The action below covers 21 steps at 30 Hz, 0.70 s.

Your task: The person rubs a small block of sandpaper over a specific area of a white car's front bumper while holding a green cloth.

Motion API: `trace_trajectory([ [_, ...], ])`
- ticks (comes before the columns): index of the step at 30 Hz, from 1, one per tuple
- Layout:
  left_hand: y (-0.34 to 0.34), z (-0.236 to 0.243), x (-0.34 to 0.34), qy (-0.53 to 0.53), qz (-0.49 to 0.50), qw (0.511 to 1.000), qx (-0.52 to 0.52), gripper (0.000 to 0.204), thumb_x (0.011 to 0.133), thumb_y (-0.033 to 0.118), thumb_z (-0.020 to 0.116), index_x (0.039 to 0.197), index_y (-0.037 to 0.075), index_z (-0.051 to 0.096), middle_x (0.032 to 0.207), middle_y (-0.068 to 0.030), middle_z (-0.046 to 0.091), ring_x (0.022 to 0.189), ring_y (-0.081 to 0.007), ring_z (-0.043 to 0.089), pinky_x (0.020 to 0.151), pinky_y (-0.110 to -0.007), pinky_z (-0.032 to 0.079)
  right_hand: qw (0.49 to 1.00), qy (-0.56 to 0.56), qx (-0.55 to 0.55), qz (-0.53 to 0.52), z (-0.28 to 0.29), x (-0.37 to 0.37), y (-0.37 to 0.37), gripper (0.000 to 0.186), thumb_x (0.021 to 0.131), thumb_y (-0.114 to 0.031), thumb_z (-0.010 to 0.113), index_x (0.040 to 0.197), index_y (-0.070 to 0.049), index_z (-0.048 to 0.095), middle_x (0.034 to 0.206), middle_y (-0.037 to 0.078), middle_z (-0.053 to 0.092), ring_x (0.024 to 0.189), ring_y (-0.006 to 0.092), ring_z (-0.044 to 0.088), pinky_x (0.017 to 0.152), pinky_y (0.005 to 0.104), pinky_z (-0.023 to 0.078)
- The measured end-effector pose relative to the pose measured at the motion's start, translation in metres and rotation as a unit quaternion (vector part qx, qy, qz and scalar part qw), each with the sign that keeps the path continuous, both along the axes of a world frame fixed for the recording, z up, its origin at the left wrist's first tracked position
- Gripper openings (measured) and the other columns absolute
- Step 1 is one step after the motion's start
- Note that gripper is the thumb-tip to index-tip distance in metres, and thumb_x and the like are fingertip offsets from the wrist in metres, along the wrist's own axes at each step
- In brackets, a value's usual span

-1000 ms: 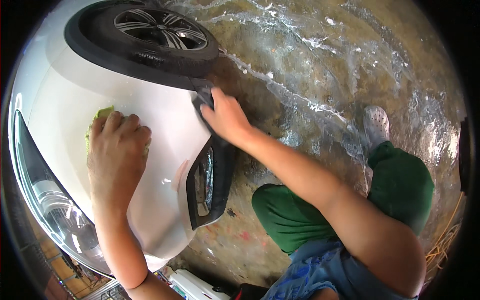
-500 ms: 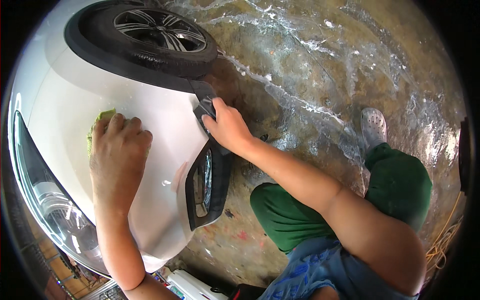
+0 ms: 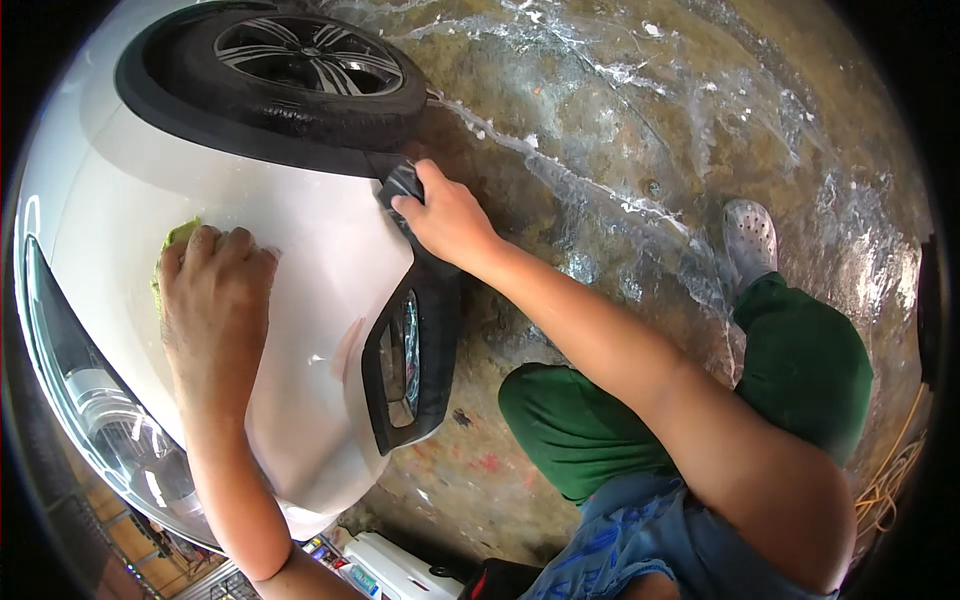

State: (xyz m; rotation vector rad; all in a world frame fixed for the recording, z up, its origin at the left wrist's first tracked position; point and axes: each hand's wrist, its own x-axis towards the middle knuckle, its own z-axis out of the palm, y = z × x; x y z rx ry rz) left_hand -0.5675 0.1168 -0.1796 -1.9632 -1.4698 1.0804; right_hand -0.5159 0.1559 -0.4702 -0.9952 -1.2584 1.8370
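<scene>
My left hand (image 3: 215, 310) is closed over a green cloth (image 3: 175, 240) and presses it flat on the white car bumper (image 3: 310, 240). Only the cloth's edge shows past my fingers and the rest is hidden under my palm. Further right, my right hand (image 3: 447, 215) grips the black lower trim (image 3: 400, 185) at the bumper's edge, thumb on the outer face and fingers behind it. That grip sits between the front wheel (image 3: 310, 58) and the black-framed fog light opening (image 3: 400, 370).
A headlight (image 3: 125, 430) lies along the car's left side in view. Stained concrete floor (image 3: 590, 240) spreads to the right, with my grey clog (image 3: 750, 240) on it. An orange cord (image 3: 885, 490) is coiled at lower right. A white case (image 3: 395, 570) stands below the bumper.
My left hand and the cloth have slid slightly left over the bumper. My right hand has shifted a little along the trim toward the wheel. The whole view has moved slightly.
</scene>
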Motion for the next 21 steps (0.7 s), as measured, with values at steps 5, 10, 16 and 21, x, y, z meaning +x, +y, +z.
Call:
trace_trajectory([
  [5, 0.003, 0.003, 0.008, -0.019, 0.055, 0.998, -0.029, 0.01, 0.093, 0.014, 0.078, 0.1, 0.009, 0.083, 0.098, -0.0038, 0.071, 0.108, -0.0261, 0.065, 0.11, -0.048, 0.047, 1.0, 0.006, 0.028, -0.004, 0.002, -0.007, -0.03, 0.04, 0.102, -0.026, 0.073, 0.119, 0.004, 0.052, 0.1, 0.037, 0.073, 0.102, 0.0573, 0.071, 0.089, 0.0601, 0.055],
  [10, 0.003, 0.001, 0.005, 0.011, 0.016, 1.0, -0.022, 0.008, 0.093, 0.012, 0.079, 0.098, 0.008, 0.084, 0.099, -0.0045, 0.073, 0.108, -0.0269, 0.066, 0.112, -0.048, 0.048, 0.998, -0.015, 0.063, -0.026, 0.004, -0.025, 0.019, 0.043, 0.1, -0.022, 0.073, 0.125, 0.006, 0.053, 0.102, 0.037, 0.073, 0.102, 0.0573, 0.071, 0.087, 0.061, 0.056],
  [16, -0.003, 0.003, 0.001, -0.004, 0.011, 0.999, -0.035, 0.017, 0.093, 0.005, 0.076, 0.104, 0.01, 0.087, 0.098, -0.0062, 0.075, 0.106, -0.0279, 0.067, 0.113, -0.048, 0.049, 0.999, 0.018, 0.031, -0.005, 0.006, -0.013, -0.021, 0.039, 0.099, -0.021, 0.074, 0.124, 0.003, 0.056, 0.104, 0.037, 0.074, 0.104, 0.0561, 0.071, 0.087, 0.0605, 0.056],
  [21, -0.002, 0.006, 0.002, -0.002, 0.037, 0.998, -0.041, 0.014, 0.092, 0.007, 0.076, 0.101, 0.01, 0.086, 0.101, -0.0062, 0.076, 0.112, -0.0283, 0.067, 0.115, -0.048, 0.047, 0.999, 0.006, 0.035, -0.018, 0.012, -0.022, -0.01, 0.039, 0.098, -0.024, 0.075, 0.117, 0.004, 0.056, 0.099, 0.036, 0.074, 0.1, 0.0561, 0.072, 0.086, 0.0601, 0.057],
])
